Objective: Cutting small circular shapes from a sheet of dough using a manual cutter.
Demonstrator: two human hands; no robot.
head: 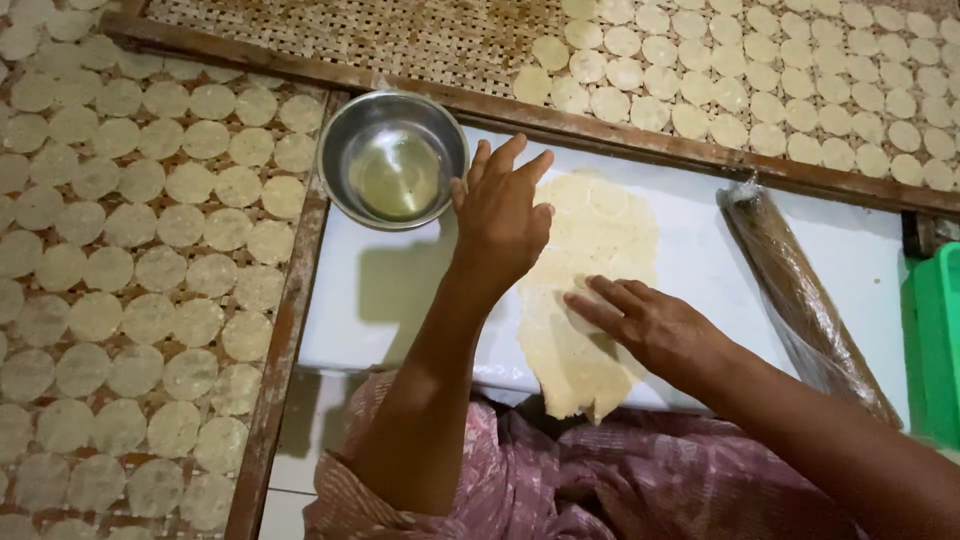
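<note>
A thin, pale sheet of rolled dough (600, 250) lies on a white board (400, 290) in front of me, with round shapes pressed into its far end. My left hand (503, 215) lies open on the dough's left edge, fingers spread, close to a steel bowl (393, 158). My right hand (645, 320) lies flat on the middle of the dough, fingers pointing left. Neither hand holds anything.
A plastic-wrapped rolling pin (800, 300) lies diagonally on the board at right. Woven trays covered with several round dough discs stand at left (130, 250) and at the back right (780, 80). A green container (935, 340) is at the right edge.
</note>
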